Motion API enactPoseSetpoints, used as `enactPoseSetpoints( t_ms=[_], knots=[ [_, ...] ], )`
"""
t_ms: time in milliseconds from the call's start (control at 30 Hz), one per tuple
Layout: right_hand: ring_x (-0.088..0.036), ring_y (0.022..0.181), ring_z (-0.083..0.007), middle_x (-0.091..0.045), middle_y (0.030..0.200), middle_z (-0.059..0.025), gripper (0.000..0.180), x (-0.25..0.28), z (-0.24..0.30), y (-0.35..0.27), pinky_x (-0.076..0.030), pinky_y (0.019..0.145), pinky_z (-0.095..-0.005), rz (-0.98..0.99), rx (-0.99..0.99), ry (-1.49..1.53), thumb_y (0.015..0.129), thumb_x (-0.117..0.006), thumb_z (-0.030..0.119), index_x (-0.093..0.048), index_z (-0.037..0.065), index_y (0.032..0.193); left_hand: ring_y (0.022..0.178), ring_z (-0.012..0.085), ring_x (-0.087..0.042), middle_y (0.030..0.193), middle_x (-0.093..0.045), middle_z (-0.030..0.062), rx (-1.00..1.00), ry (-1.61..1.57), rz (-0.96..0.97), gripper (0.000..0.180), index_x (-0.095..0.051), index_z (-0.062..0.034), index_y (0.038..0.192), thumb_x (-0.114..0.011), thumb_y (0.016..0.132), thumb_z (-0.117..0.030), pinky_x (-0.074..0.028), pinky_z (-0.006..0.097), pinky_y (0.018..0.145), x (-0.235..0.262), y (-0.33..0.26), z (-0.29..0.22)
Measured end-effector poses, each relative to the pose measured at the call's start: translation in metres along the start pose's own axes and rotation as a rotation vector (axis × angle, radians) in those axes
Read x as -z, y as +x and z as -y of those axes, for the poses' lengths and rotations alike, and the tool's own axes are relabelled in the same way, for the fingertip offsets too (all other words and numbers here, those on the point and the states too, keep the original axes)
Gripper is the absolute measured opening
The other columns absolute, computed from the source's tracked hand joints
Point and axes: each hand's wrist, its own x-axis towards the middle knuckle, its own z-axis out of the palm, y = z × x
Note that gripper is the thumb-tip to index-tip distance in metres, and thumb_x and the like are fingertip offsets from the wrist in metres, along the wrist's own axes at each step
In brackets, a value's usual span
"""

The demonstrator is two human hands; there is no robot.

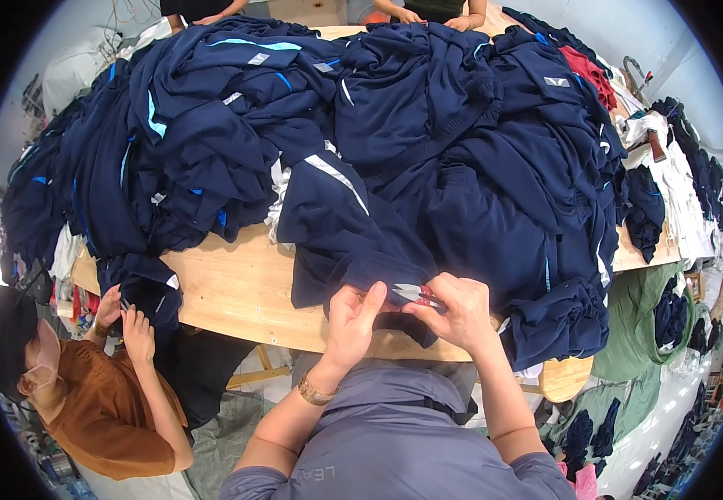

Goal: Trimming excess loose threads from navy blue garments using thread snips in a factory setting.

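A navy garment with a white stripe (341, 221) hangs off the near edge of the wooden table (241, 287). My left hand (355, 315) pinches its hem. My right hand (453, 310) grips a small pair of thread snips (416, 293) with red and silver parts, held against the same hem. Both hands are close together at the table's front edge. A gold bracelet sits on my left wrist (316, 392).
A large heap of navy garments (395, 125) with light-blue trim covers most of the table. A person in an orange-brown top (103, 408) at the lower left handles a dark garment. Other people's hands show at the far edge. Green fabric (637, 325) lies at the right.
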Motion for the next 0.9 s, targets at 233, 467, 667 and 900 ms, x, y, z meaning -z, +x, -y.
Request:
enactPoseSetpoints(
  t_ms=[233,467,667,900],
  knots=[
    [-0.042,0.046,-0.0123,-0.046,0.057,-0.0024,0.031,-0.002,-0.003,-0.004,-0.033,0.045,-0.0246,0.019,-0.167,0.243,0.069,-0.076,0.022,-0.053,0.003,0.070,0.083,0.0174,-0.061,0.093,-0.061,0.0100,0.113,-0.119,0.027,0.022,-0.053,0.0037,0.100,-0.048,0.093,-0.017,-0.056,0.035,0.073,-0.003,0.002,-0.011],
    [-0.043,0.049,-0.0027,-0.050,0.059,0.0006,0.040,-0.012,0.024,-0.001,-0.036,0.044,-0.0201,-0.165,-0.230,0.446,0.062,-0.083,0.019,-0.053,0.003,0.084,0.087,0.0154,-0.060,0.096,-0.059,0.0084,0.066,-0.112,-0.050,0.019,-0.053,0.0030,0.099,-0.050,0.093,-0.015,-0.054,0.031,0.076,0.001,0.001,0.005],
    [-0.048,0.055,-0.0045,-0.052,0.063,0.0027,0.019,-0.023,0.033,-0.009,-0.040,0.052,-0.0199,-0.038,-0.505,0.820,0.077,-0.069,0.011,-0.053,0.002,0.082,0.086,0.0129,-0.058,0.096,-0.058,0.0066,-0.020,-0.142,-0.014,0.014,-0.053,0.0012,0.100,-0.053,0.091,-0.010,-0.052,0.030,0.078,0.000,0.001,0.009],
    [-0.038,0.063,-0.0019,-0.050,0.076,0.0025,0.024,0.006,0.030,-0.032,-0.030,0.053,-0.0174,0.424,-0.440,1.292,0.078,-0.068,0.019,-0.052,0.003,0.087,0.091,0.0172,-0.059,0.100,-0.059,0.0091,-0.015,-0.195,-0.030,0.020,-0.053,0.0027,0.104,-0.050,0.092,-0.013,-0.053,0.038,0.082,0.003,0.007,0.007]
  ],
)
